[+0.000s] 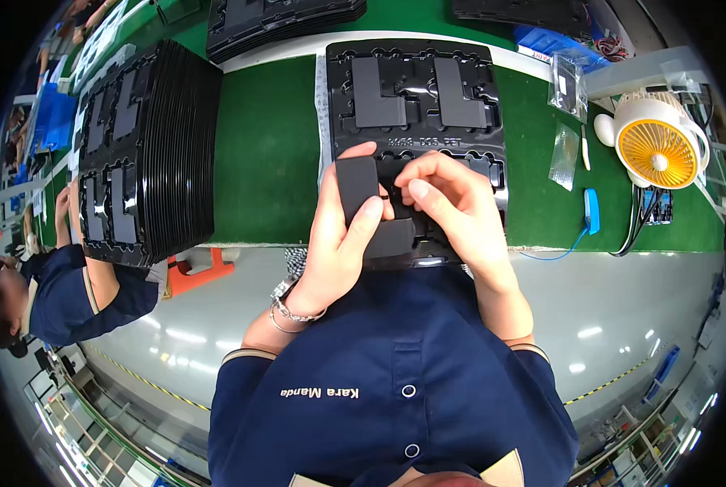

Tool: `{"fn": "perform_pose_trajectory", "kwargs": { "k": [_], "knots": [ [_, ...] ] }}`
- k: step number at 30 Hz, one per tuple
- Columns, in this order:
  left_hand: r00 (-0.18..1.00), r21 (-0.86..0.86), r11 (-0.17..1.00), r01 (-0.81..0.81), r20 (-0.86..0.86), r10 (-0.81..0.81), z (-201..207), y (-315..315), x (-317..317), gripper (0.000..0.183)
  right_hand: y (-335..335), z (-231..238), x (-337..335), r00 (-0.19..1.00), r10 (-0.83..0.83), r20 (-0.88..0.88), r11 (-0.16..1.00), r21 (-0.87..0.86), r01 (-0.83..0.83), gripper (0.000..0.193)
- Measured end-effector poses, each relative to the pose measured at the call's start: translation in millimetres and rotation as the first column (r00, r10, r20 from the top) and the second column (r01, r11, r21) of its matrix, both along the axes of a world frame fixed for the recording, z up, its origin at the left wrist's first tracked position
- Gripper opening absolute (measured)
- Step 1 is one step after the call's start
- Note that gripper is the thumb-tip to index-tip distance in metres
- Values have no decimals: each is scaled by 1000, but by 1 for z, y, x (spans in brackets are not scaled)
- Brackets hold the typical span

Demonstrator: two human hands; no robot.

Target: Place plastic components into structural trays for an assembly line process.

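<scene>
A flat dark grey L-shaped part (356,185) is gripped upright in my left hand (336,235), between the thumb and the fingers. Close on its right, the fingers of my right hand (460,207) are curled together in a pinch; whatever they may hold is too small to make out. Both hands are over a black moulded plastic tray (418,50). In its far half lie two more L-shaped parts, one at left (371,93) and one at right (456,93). Another dark part (391,239) shows below my left thumb; my hands hide much of the tray's near half.
A tall stack of black trays (176,154) stands at left on the green bench (267,146), with more trays (286,24) behind. At right are a white-and-yellow fan (659,150), clear plastic bags (567,89) and a blue corded item (592,211). Another person (79,284) works at far left.
</scene>
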State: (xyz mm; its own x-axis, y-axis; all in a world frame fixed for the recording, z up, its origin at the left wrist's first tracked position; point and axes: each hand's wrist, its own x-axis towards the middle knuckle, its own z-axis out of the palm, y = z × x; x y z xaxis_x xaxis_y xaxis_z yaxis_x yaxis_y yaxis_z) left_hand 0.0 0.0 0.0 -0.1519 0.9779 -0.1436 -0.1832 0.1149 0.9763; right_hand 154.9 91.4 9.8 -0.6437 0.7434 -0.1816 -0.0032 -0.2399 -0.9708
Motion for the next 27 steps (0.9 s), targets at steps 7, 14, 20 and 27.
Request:
{"fn": "perform_pose_trajectory", "kwargs": {
  "k": [7,14,20,27],
  "knots": [
    [997,61,995,-73,-7,74,-4,2,5,53,-5,-1,-7,999,31,-37,999,-32,-32,14],
    [977,130,992,-3,-213,31,-1,5,3,55,-9,-2,-8,994,-77,82,877,479,28,8],
    [955,220,975,12,-293,55,-1,4,1,55,-12,0,-9,998,-65,-23,955,288,69,9],
    [961,193,981,-11,-268,63,-1,6,2,56,-13,-3,-10,993,-68,-96,997,24,71,13]
  ]
}}
